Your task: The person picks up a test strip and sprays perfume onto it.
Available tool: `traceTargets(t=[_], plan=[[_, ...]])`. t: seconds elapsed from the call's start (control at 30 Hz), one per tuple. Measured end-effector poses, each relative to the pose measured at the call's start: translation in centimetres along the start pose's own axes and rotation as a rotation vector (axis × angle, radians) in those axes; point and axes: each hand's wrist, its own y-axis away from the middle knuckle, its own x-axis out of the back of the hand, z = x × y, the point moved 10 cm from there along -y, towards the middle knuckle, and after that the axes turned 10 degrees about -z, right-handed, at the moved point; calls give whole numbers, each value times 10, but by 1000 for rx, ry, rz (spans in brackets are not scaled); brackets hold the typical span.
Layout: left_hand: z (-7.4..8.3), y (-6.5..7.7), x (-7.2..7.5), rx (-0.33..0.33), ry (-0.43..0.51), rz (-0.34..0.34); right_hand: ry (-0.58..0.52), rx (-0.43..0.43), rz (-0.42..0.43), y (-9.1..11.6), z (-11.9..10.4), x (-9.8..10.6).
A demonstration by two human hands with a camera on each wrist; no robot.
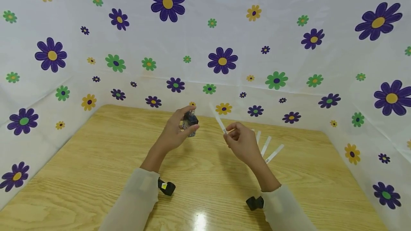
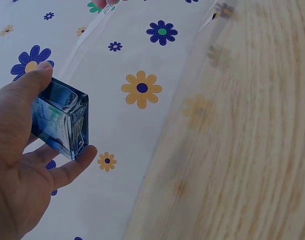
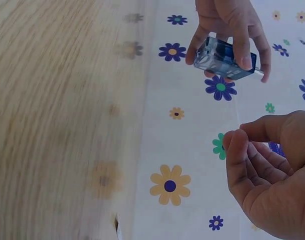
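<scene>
My left hand (image 1: 173, 131) grips a small blue glass perfume bottle (image 1: 191, 119) above the table, upright in the head view. The index finger lies over the spray nozzle at its top; the thumb is against the side. In the left wrist view the bottle (image 2: 62, 120) shows its square, thick glass base. Thumb and fingers of my right hand (image 1: 242, 142) pinch the lower end of a narrow white paper strip (image 1: 218, 118), which points up and leftward toward the bottle, with a gap between them. Small print marks the pinched end.
Several more white paper strips (image 1: 265, 146) lie fanned on the wooden table (image 1: 96, 163) beyond my right hand, partly hidden by it. A white flower-print cloth (image 1: 192, 38) walls the table at the back and both sides. Each wrist carries a black camera (image 1: 167, 187).
</scene>
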Motion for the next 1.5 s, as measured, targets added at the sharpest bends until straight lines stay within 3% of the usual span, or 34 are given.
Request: traceTargets(t=[0.4,0.77,1.5], plan=[[4,0,4,-40,-84,28,104,51,-2,7,-18,-8],[7,0,5,-64,-161,41,134,89,-33,8,-26,-13],[4,-1,3,-43,-222,34,137,108,-49,9,-32,-16]])
